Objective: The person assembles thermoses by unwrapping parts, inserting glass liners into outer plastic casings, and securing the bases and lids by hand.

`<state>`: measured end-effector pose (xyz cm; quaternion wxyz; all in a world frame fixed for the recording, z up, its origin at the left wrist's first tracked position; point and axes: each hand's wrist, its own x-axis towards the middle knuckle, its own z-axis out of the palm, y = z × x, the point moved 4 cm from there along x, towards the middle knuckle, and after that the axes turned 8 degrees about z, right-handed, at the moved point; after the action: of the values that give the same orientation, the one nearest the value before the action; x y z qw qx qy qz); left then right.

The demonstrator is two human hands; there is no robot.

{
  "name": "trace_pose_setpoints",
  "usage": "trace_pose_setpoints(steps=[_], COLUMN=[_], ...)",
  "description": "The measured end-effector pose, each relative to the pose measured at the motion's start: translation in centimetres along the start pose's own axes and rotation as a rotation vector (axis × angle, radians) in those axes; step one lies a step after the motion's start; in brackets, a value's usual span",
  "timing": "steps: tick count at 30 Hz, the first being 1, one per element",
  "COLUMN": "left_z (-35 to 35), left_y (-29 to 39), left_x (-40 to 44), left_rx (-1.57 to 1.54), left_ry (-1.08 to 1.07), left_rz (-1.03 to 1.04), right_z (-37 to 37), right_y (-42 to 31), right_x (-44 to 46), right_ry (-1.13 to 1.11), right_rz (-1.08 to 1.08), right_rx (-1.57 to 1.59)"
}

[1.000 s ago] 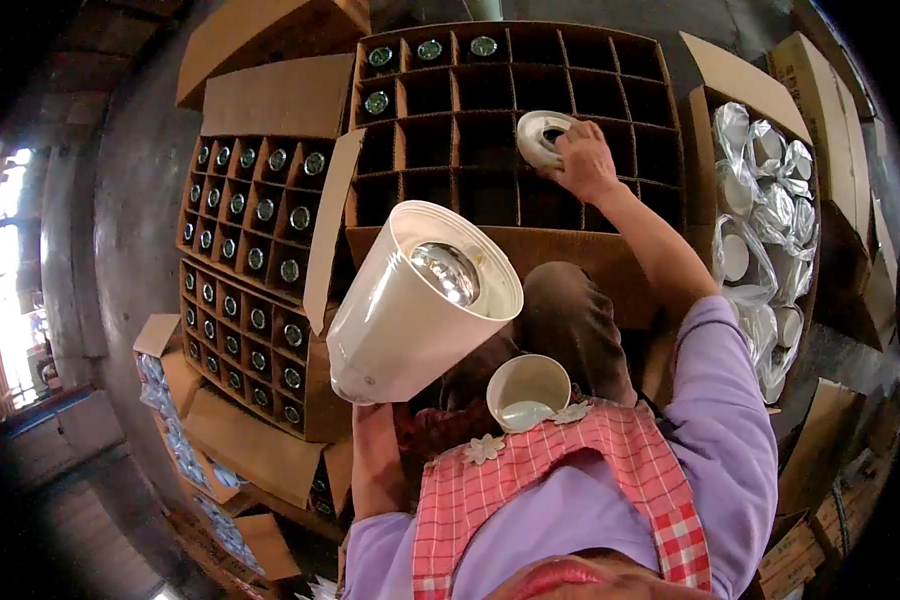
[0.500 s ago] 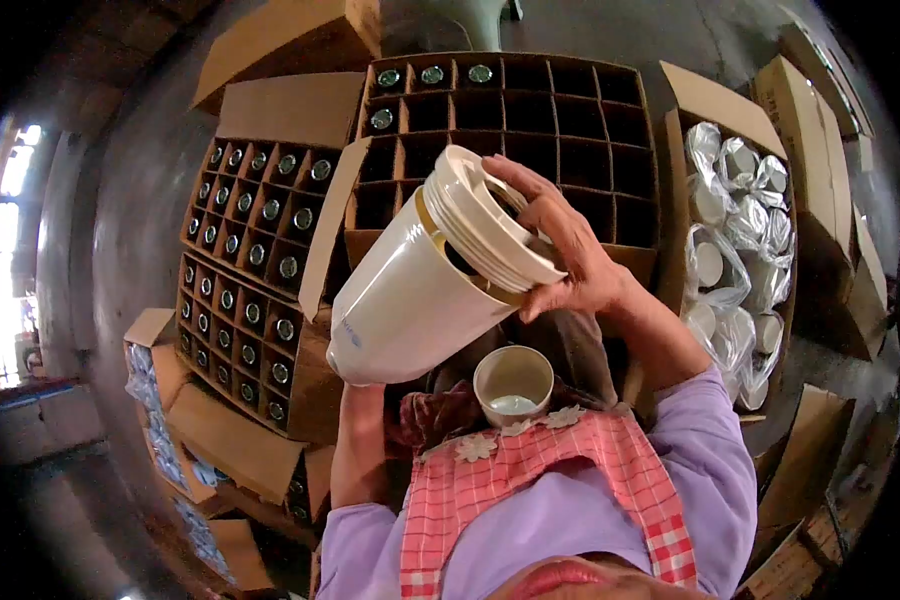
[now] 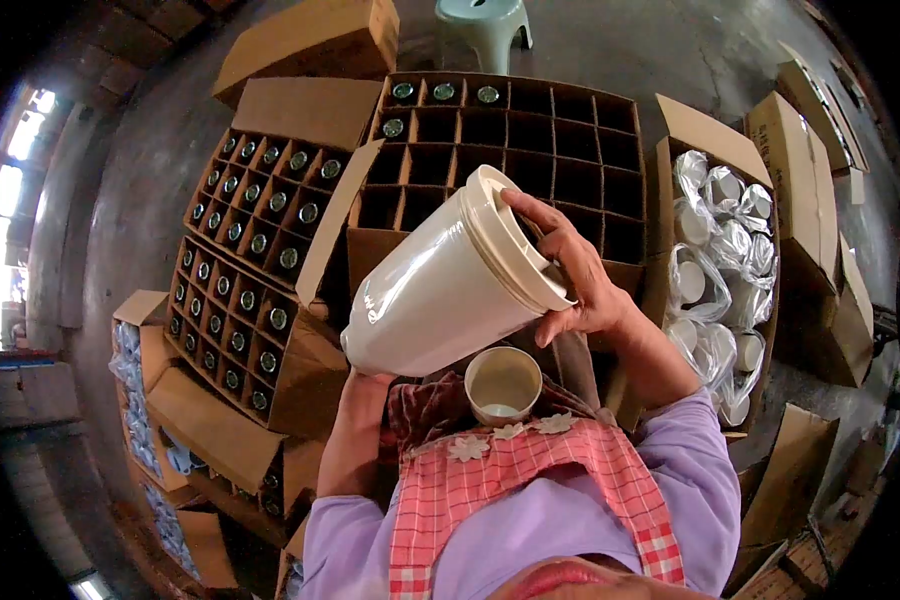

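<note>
A big cream thermos flask body [image 3: 420, 285] is held tilted in front of my chest, its wide end up and to the right. My left hand [image 3: 370, 382] supports the narrow lower end from beneath, with most of its fingers hidden. A cream screw collar [image 3: 518, 240] sits in the wide mouth. Gripping that collar's rim is my right hand [image 3: 578, 275], thumb on the near side and fingers over the far edge. Below the flask, a cream cup [image 3: 503, 385] rests open side up on my lap, against the red checked apron [image 3: 530, 450].
A divided carton [image 3: 365, 245] ahead holds a few silver-topped bottles. Two fuller cartons of such bottles [image 3: 289, 258] stand at left. At right, a carton [image 3: 660, 200] contains bagged white cups [image 3: 692, 282]. A pale green stool [image 3: 485, 30] stands beyond.
The collar has gone down into the flask mouth, hiding its threads and closing the gap. The flask has shifted slightly right, and the view has tilted a little.
</note>
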<state>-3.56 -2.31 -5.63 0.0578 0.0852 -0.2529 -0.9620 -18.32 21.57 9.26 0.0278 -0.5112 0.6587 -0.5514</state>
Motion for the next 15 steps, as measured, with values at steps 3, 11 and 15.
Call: trace_pose_setpoints(steps=[3, 11, 15], left_z=[-0.8, 13.3, 10.5], left_y=[-0.2, 5.4, 6.6], left_x=[-0.2, -1.9, -0.6], left_rx=[0.038, 1.773, 1.276], left_ry=[0.076, -0.351, -0.048], left_rz=[-0.01, 1.211, 0.844], right_z=[-0.3, -0.9, -4.1], right_y=[-0.1, 5.0, 3.5], right_x=[-0.5, -2.7, -2.5], right_ry=[0.022, 0.019, 0.122], right_rz=[0.04, 1.132, 0.867], right_rx=[-0.025, 0.64, 0.878])
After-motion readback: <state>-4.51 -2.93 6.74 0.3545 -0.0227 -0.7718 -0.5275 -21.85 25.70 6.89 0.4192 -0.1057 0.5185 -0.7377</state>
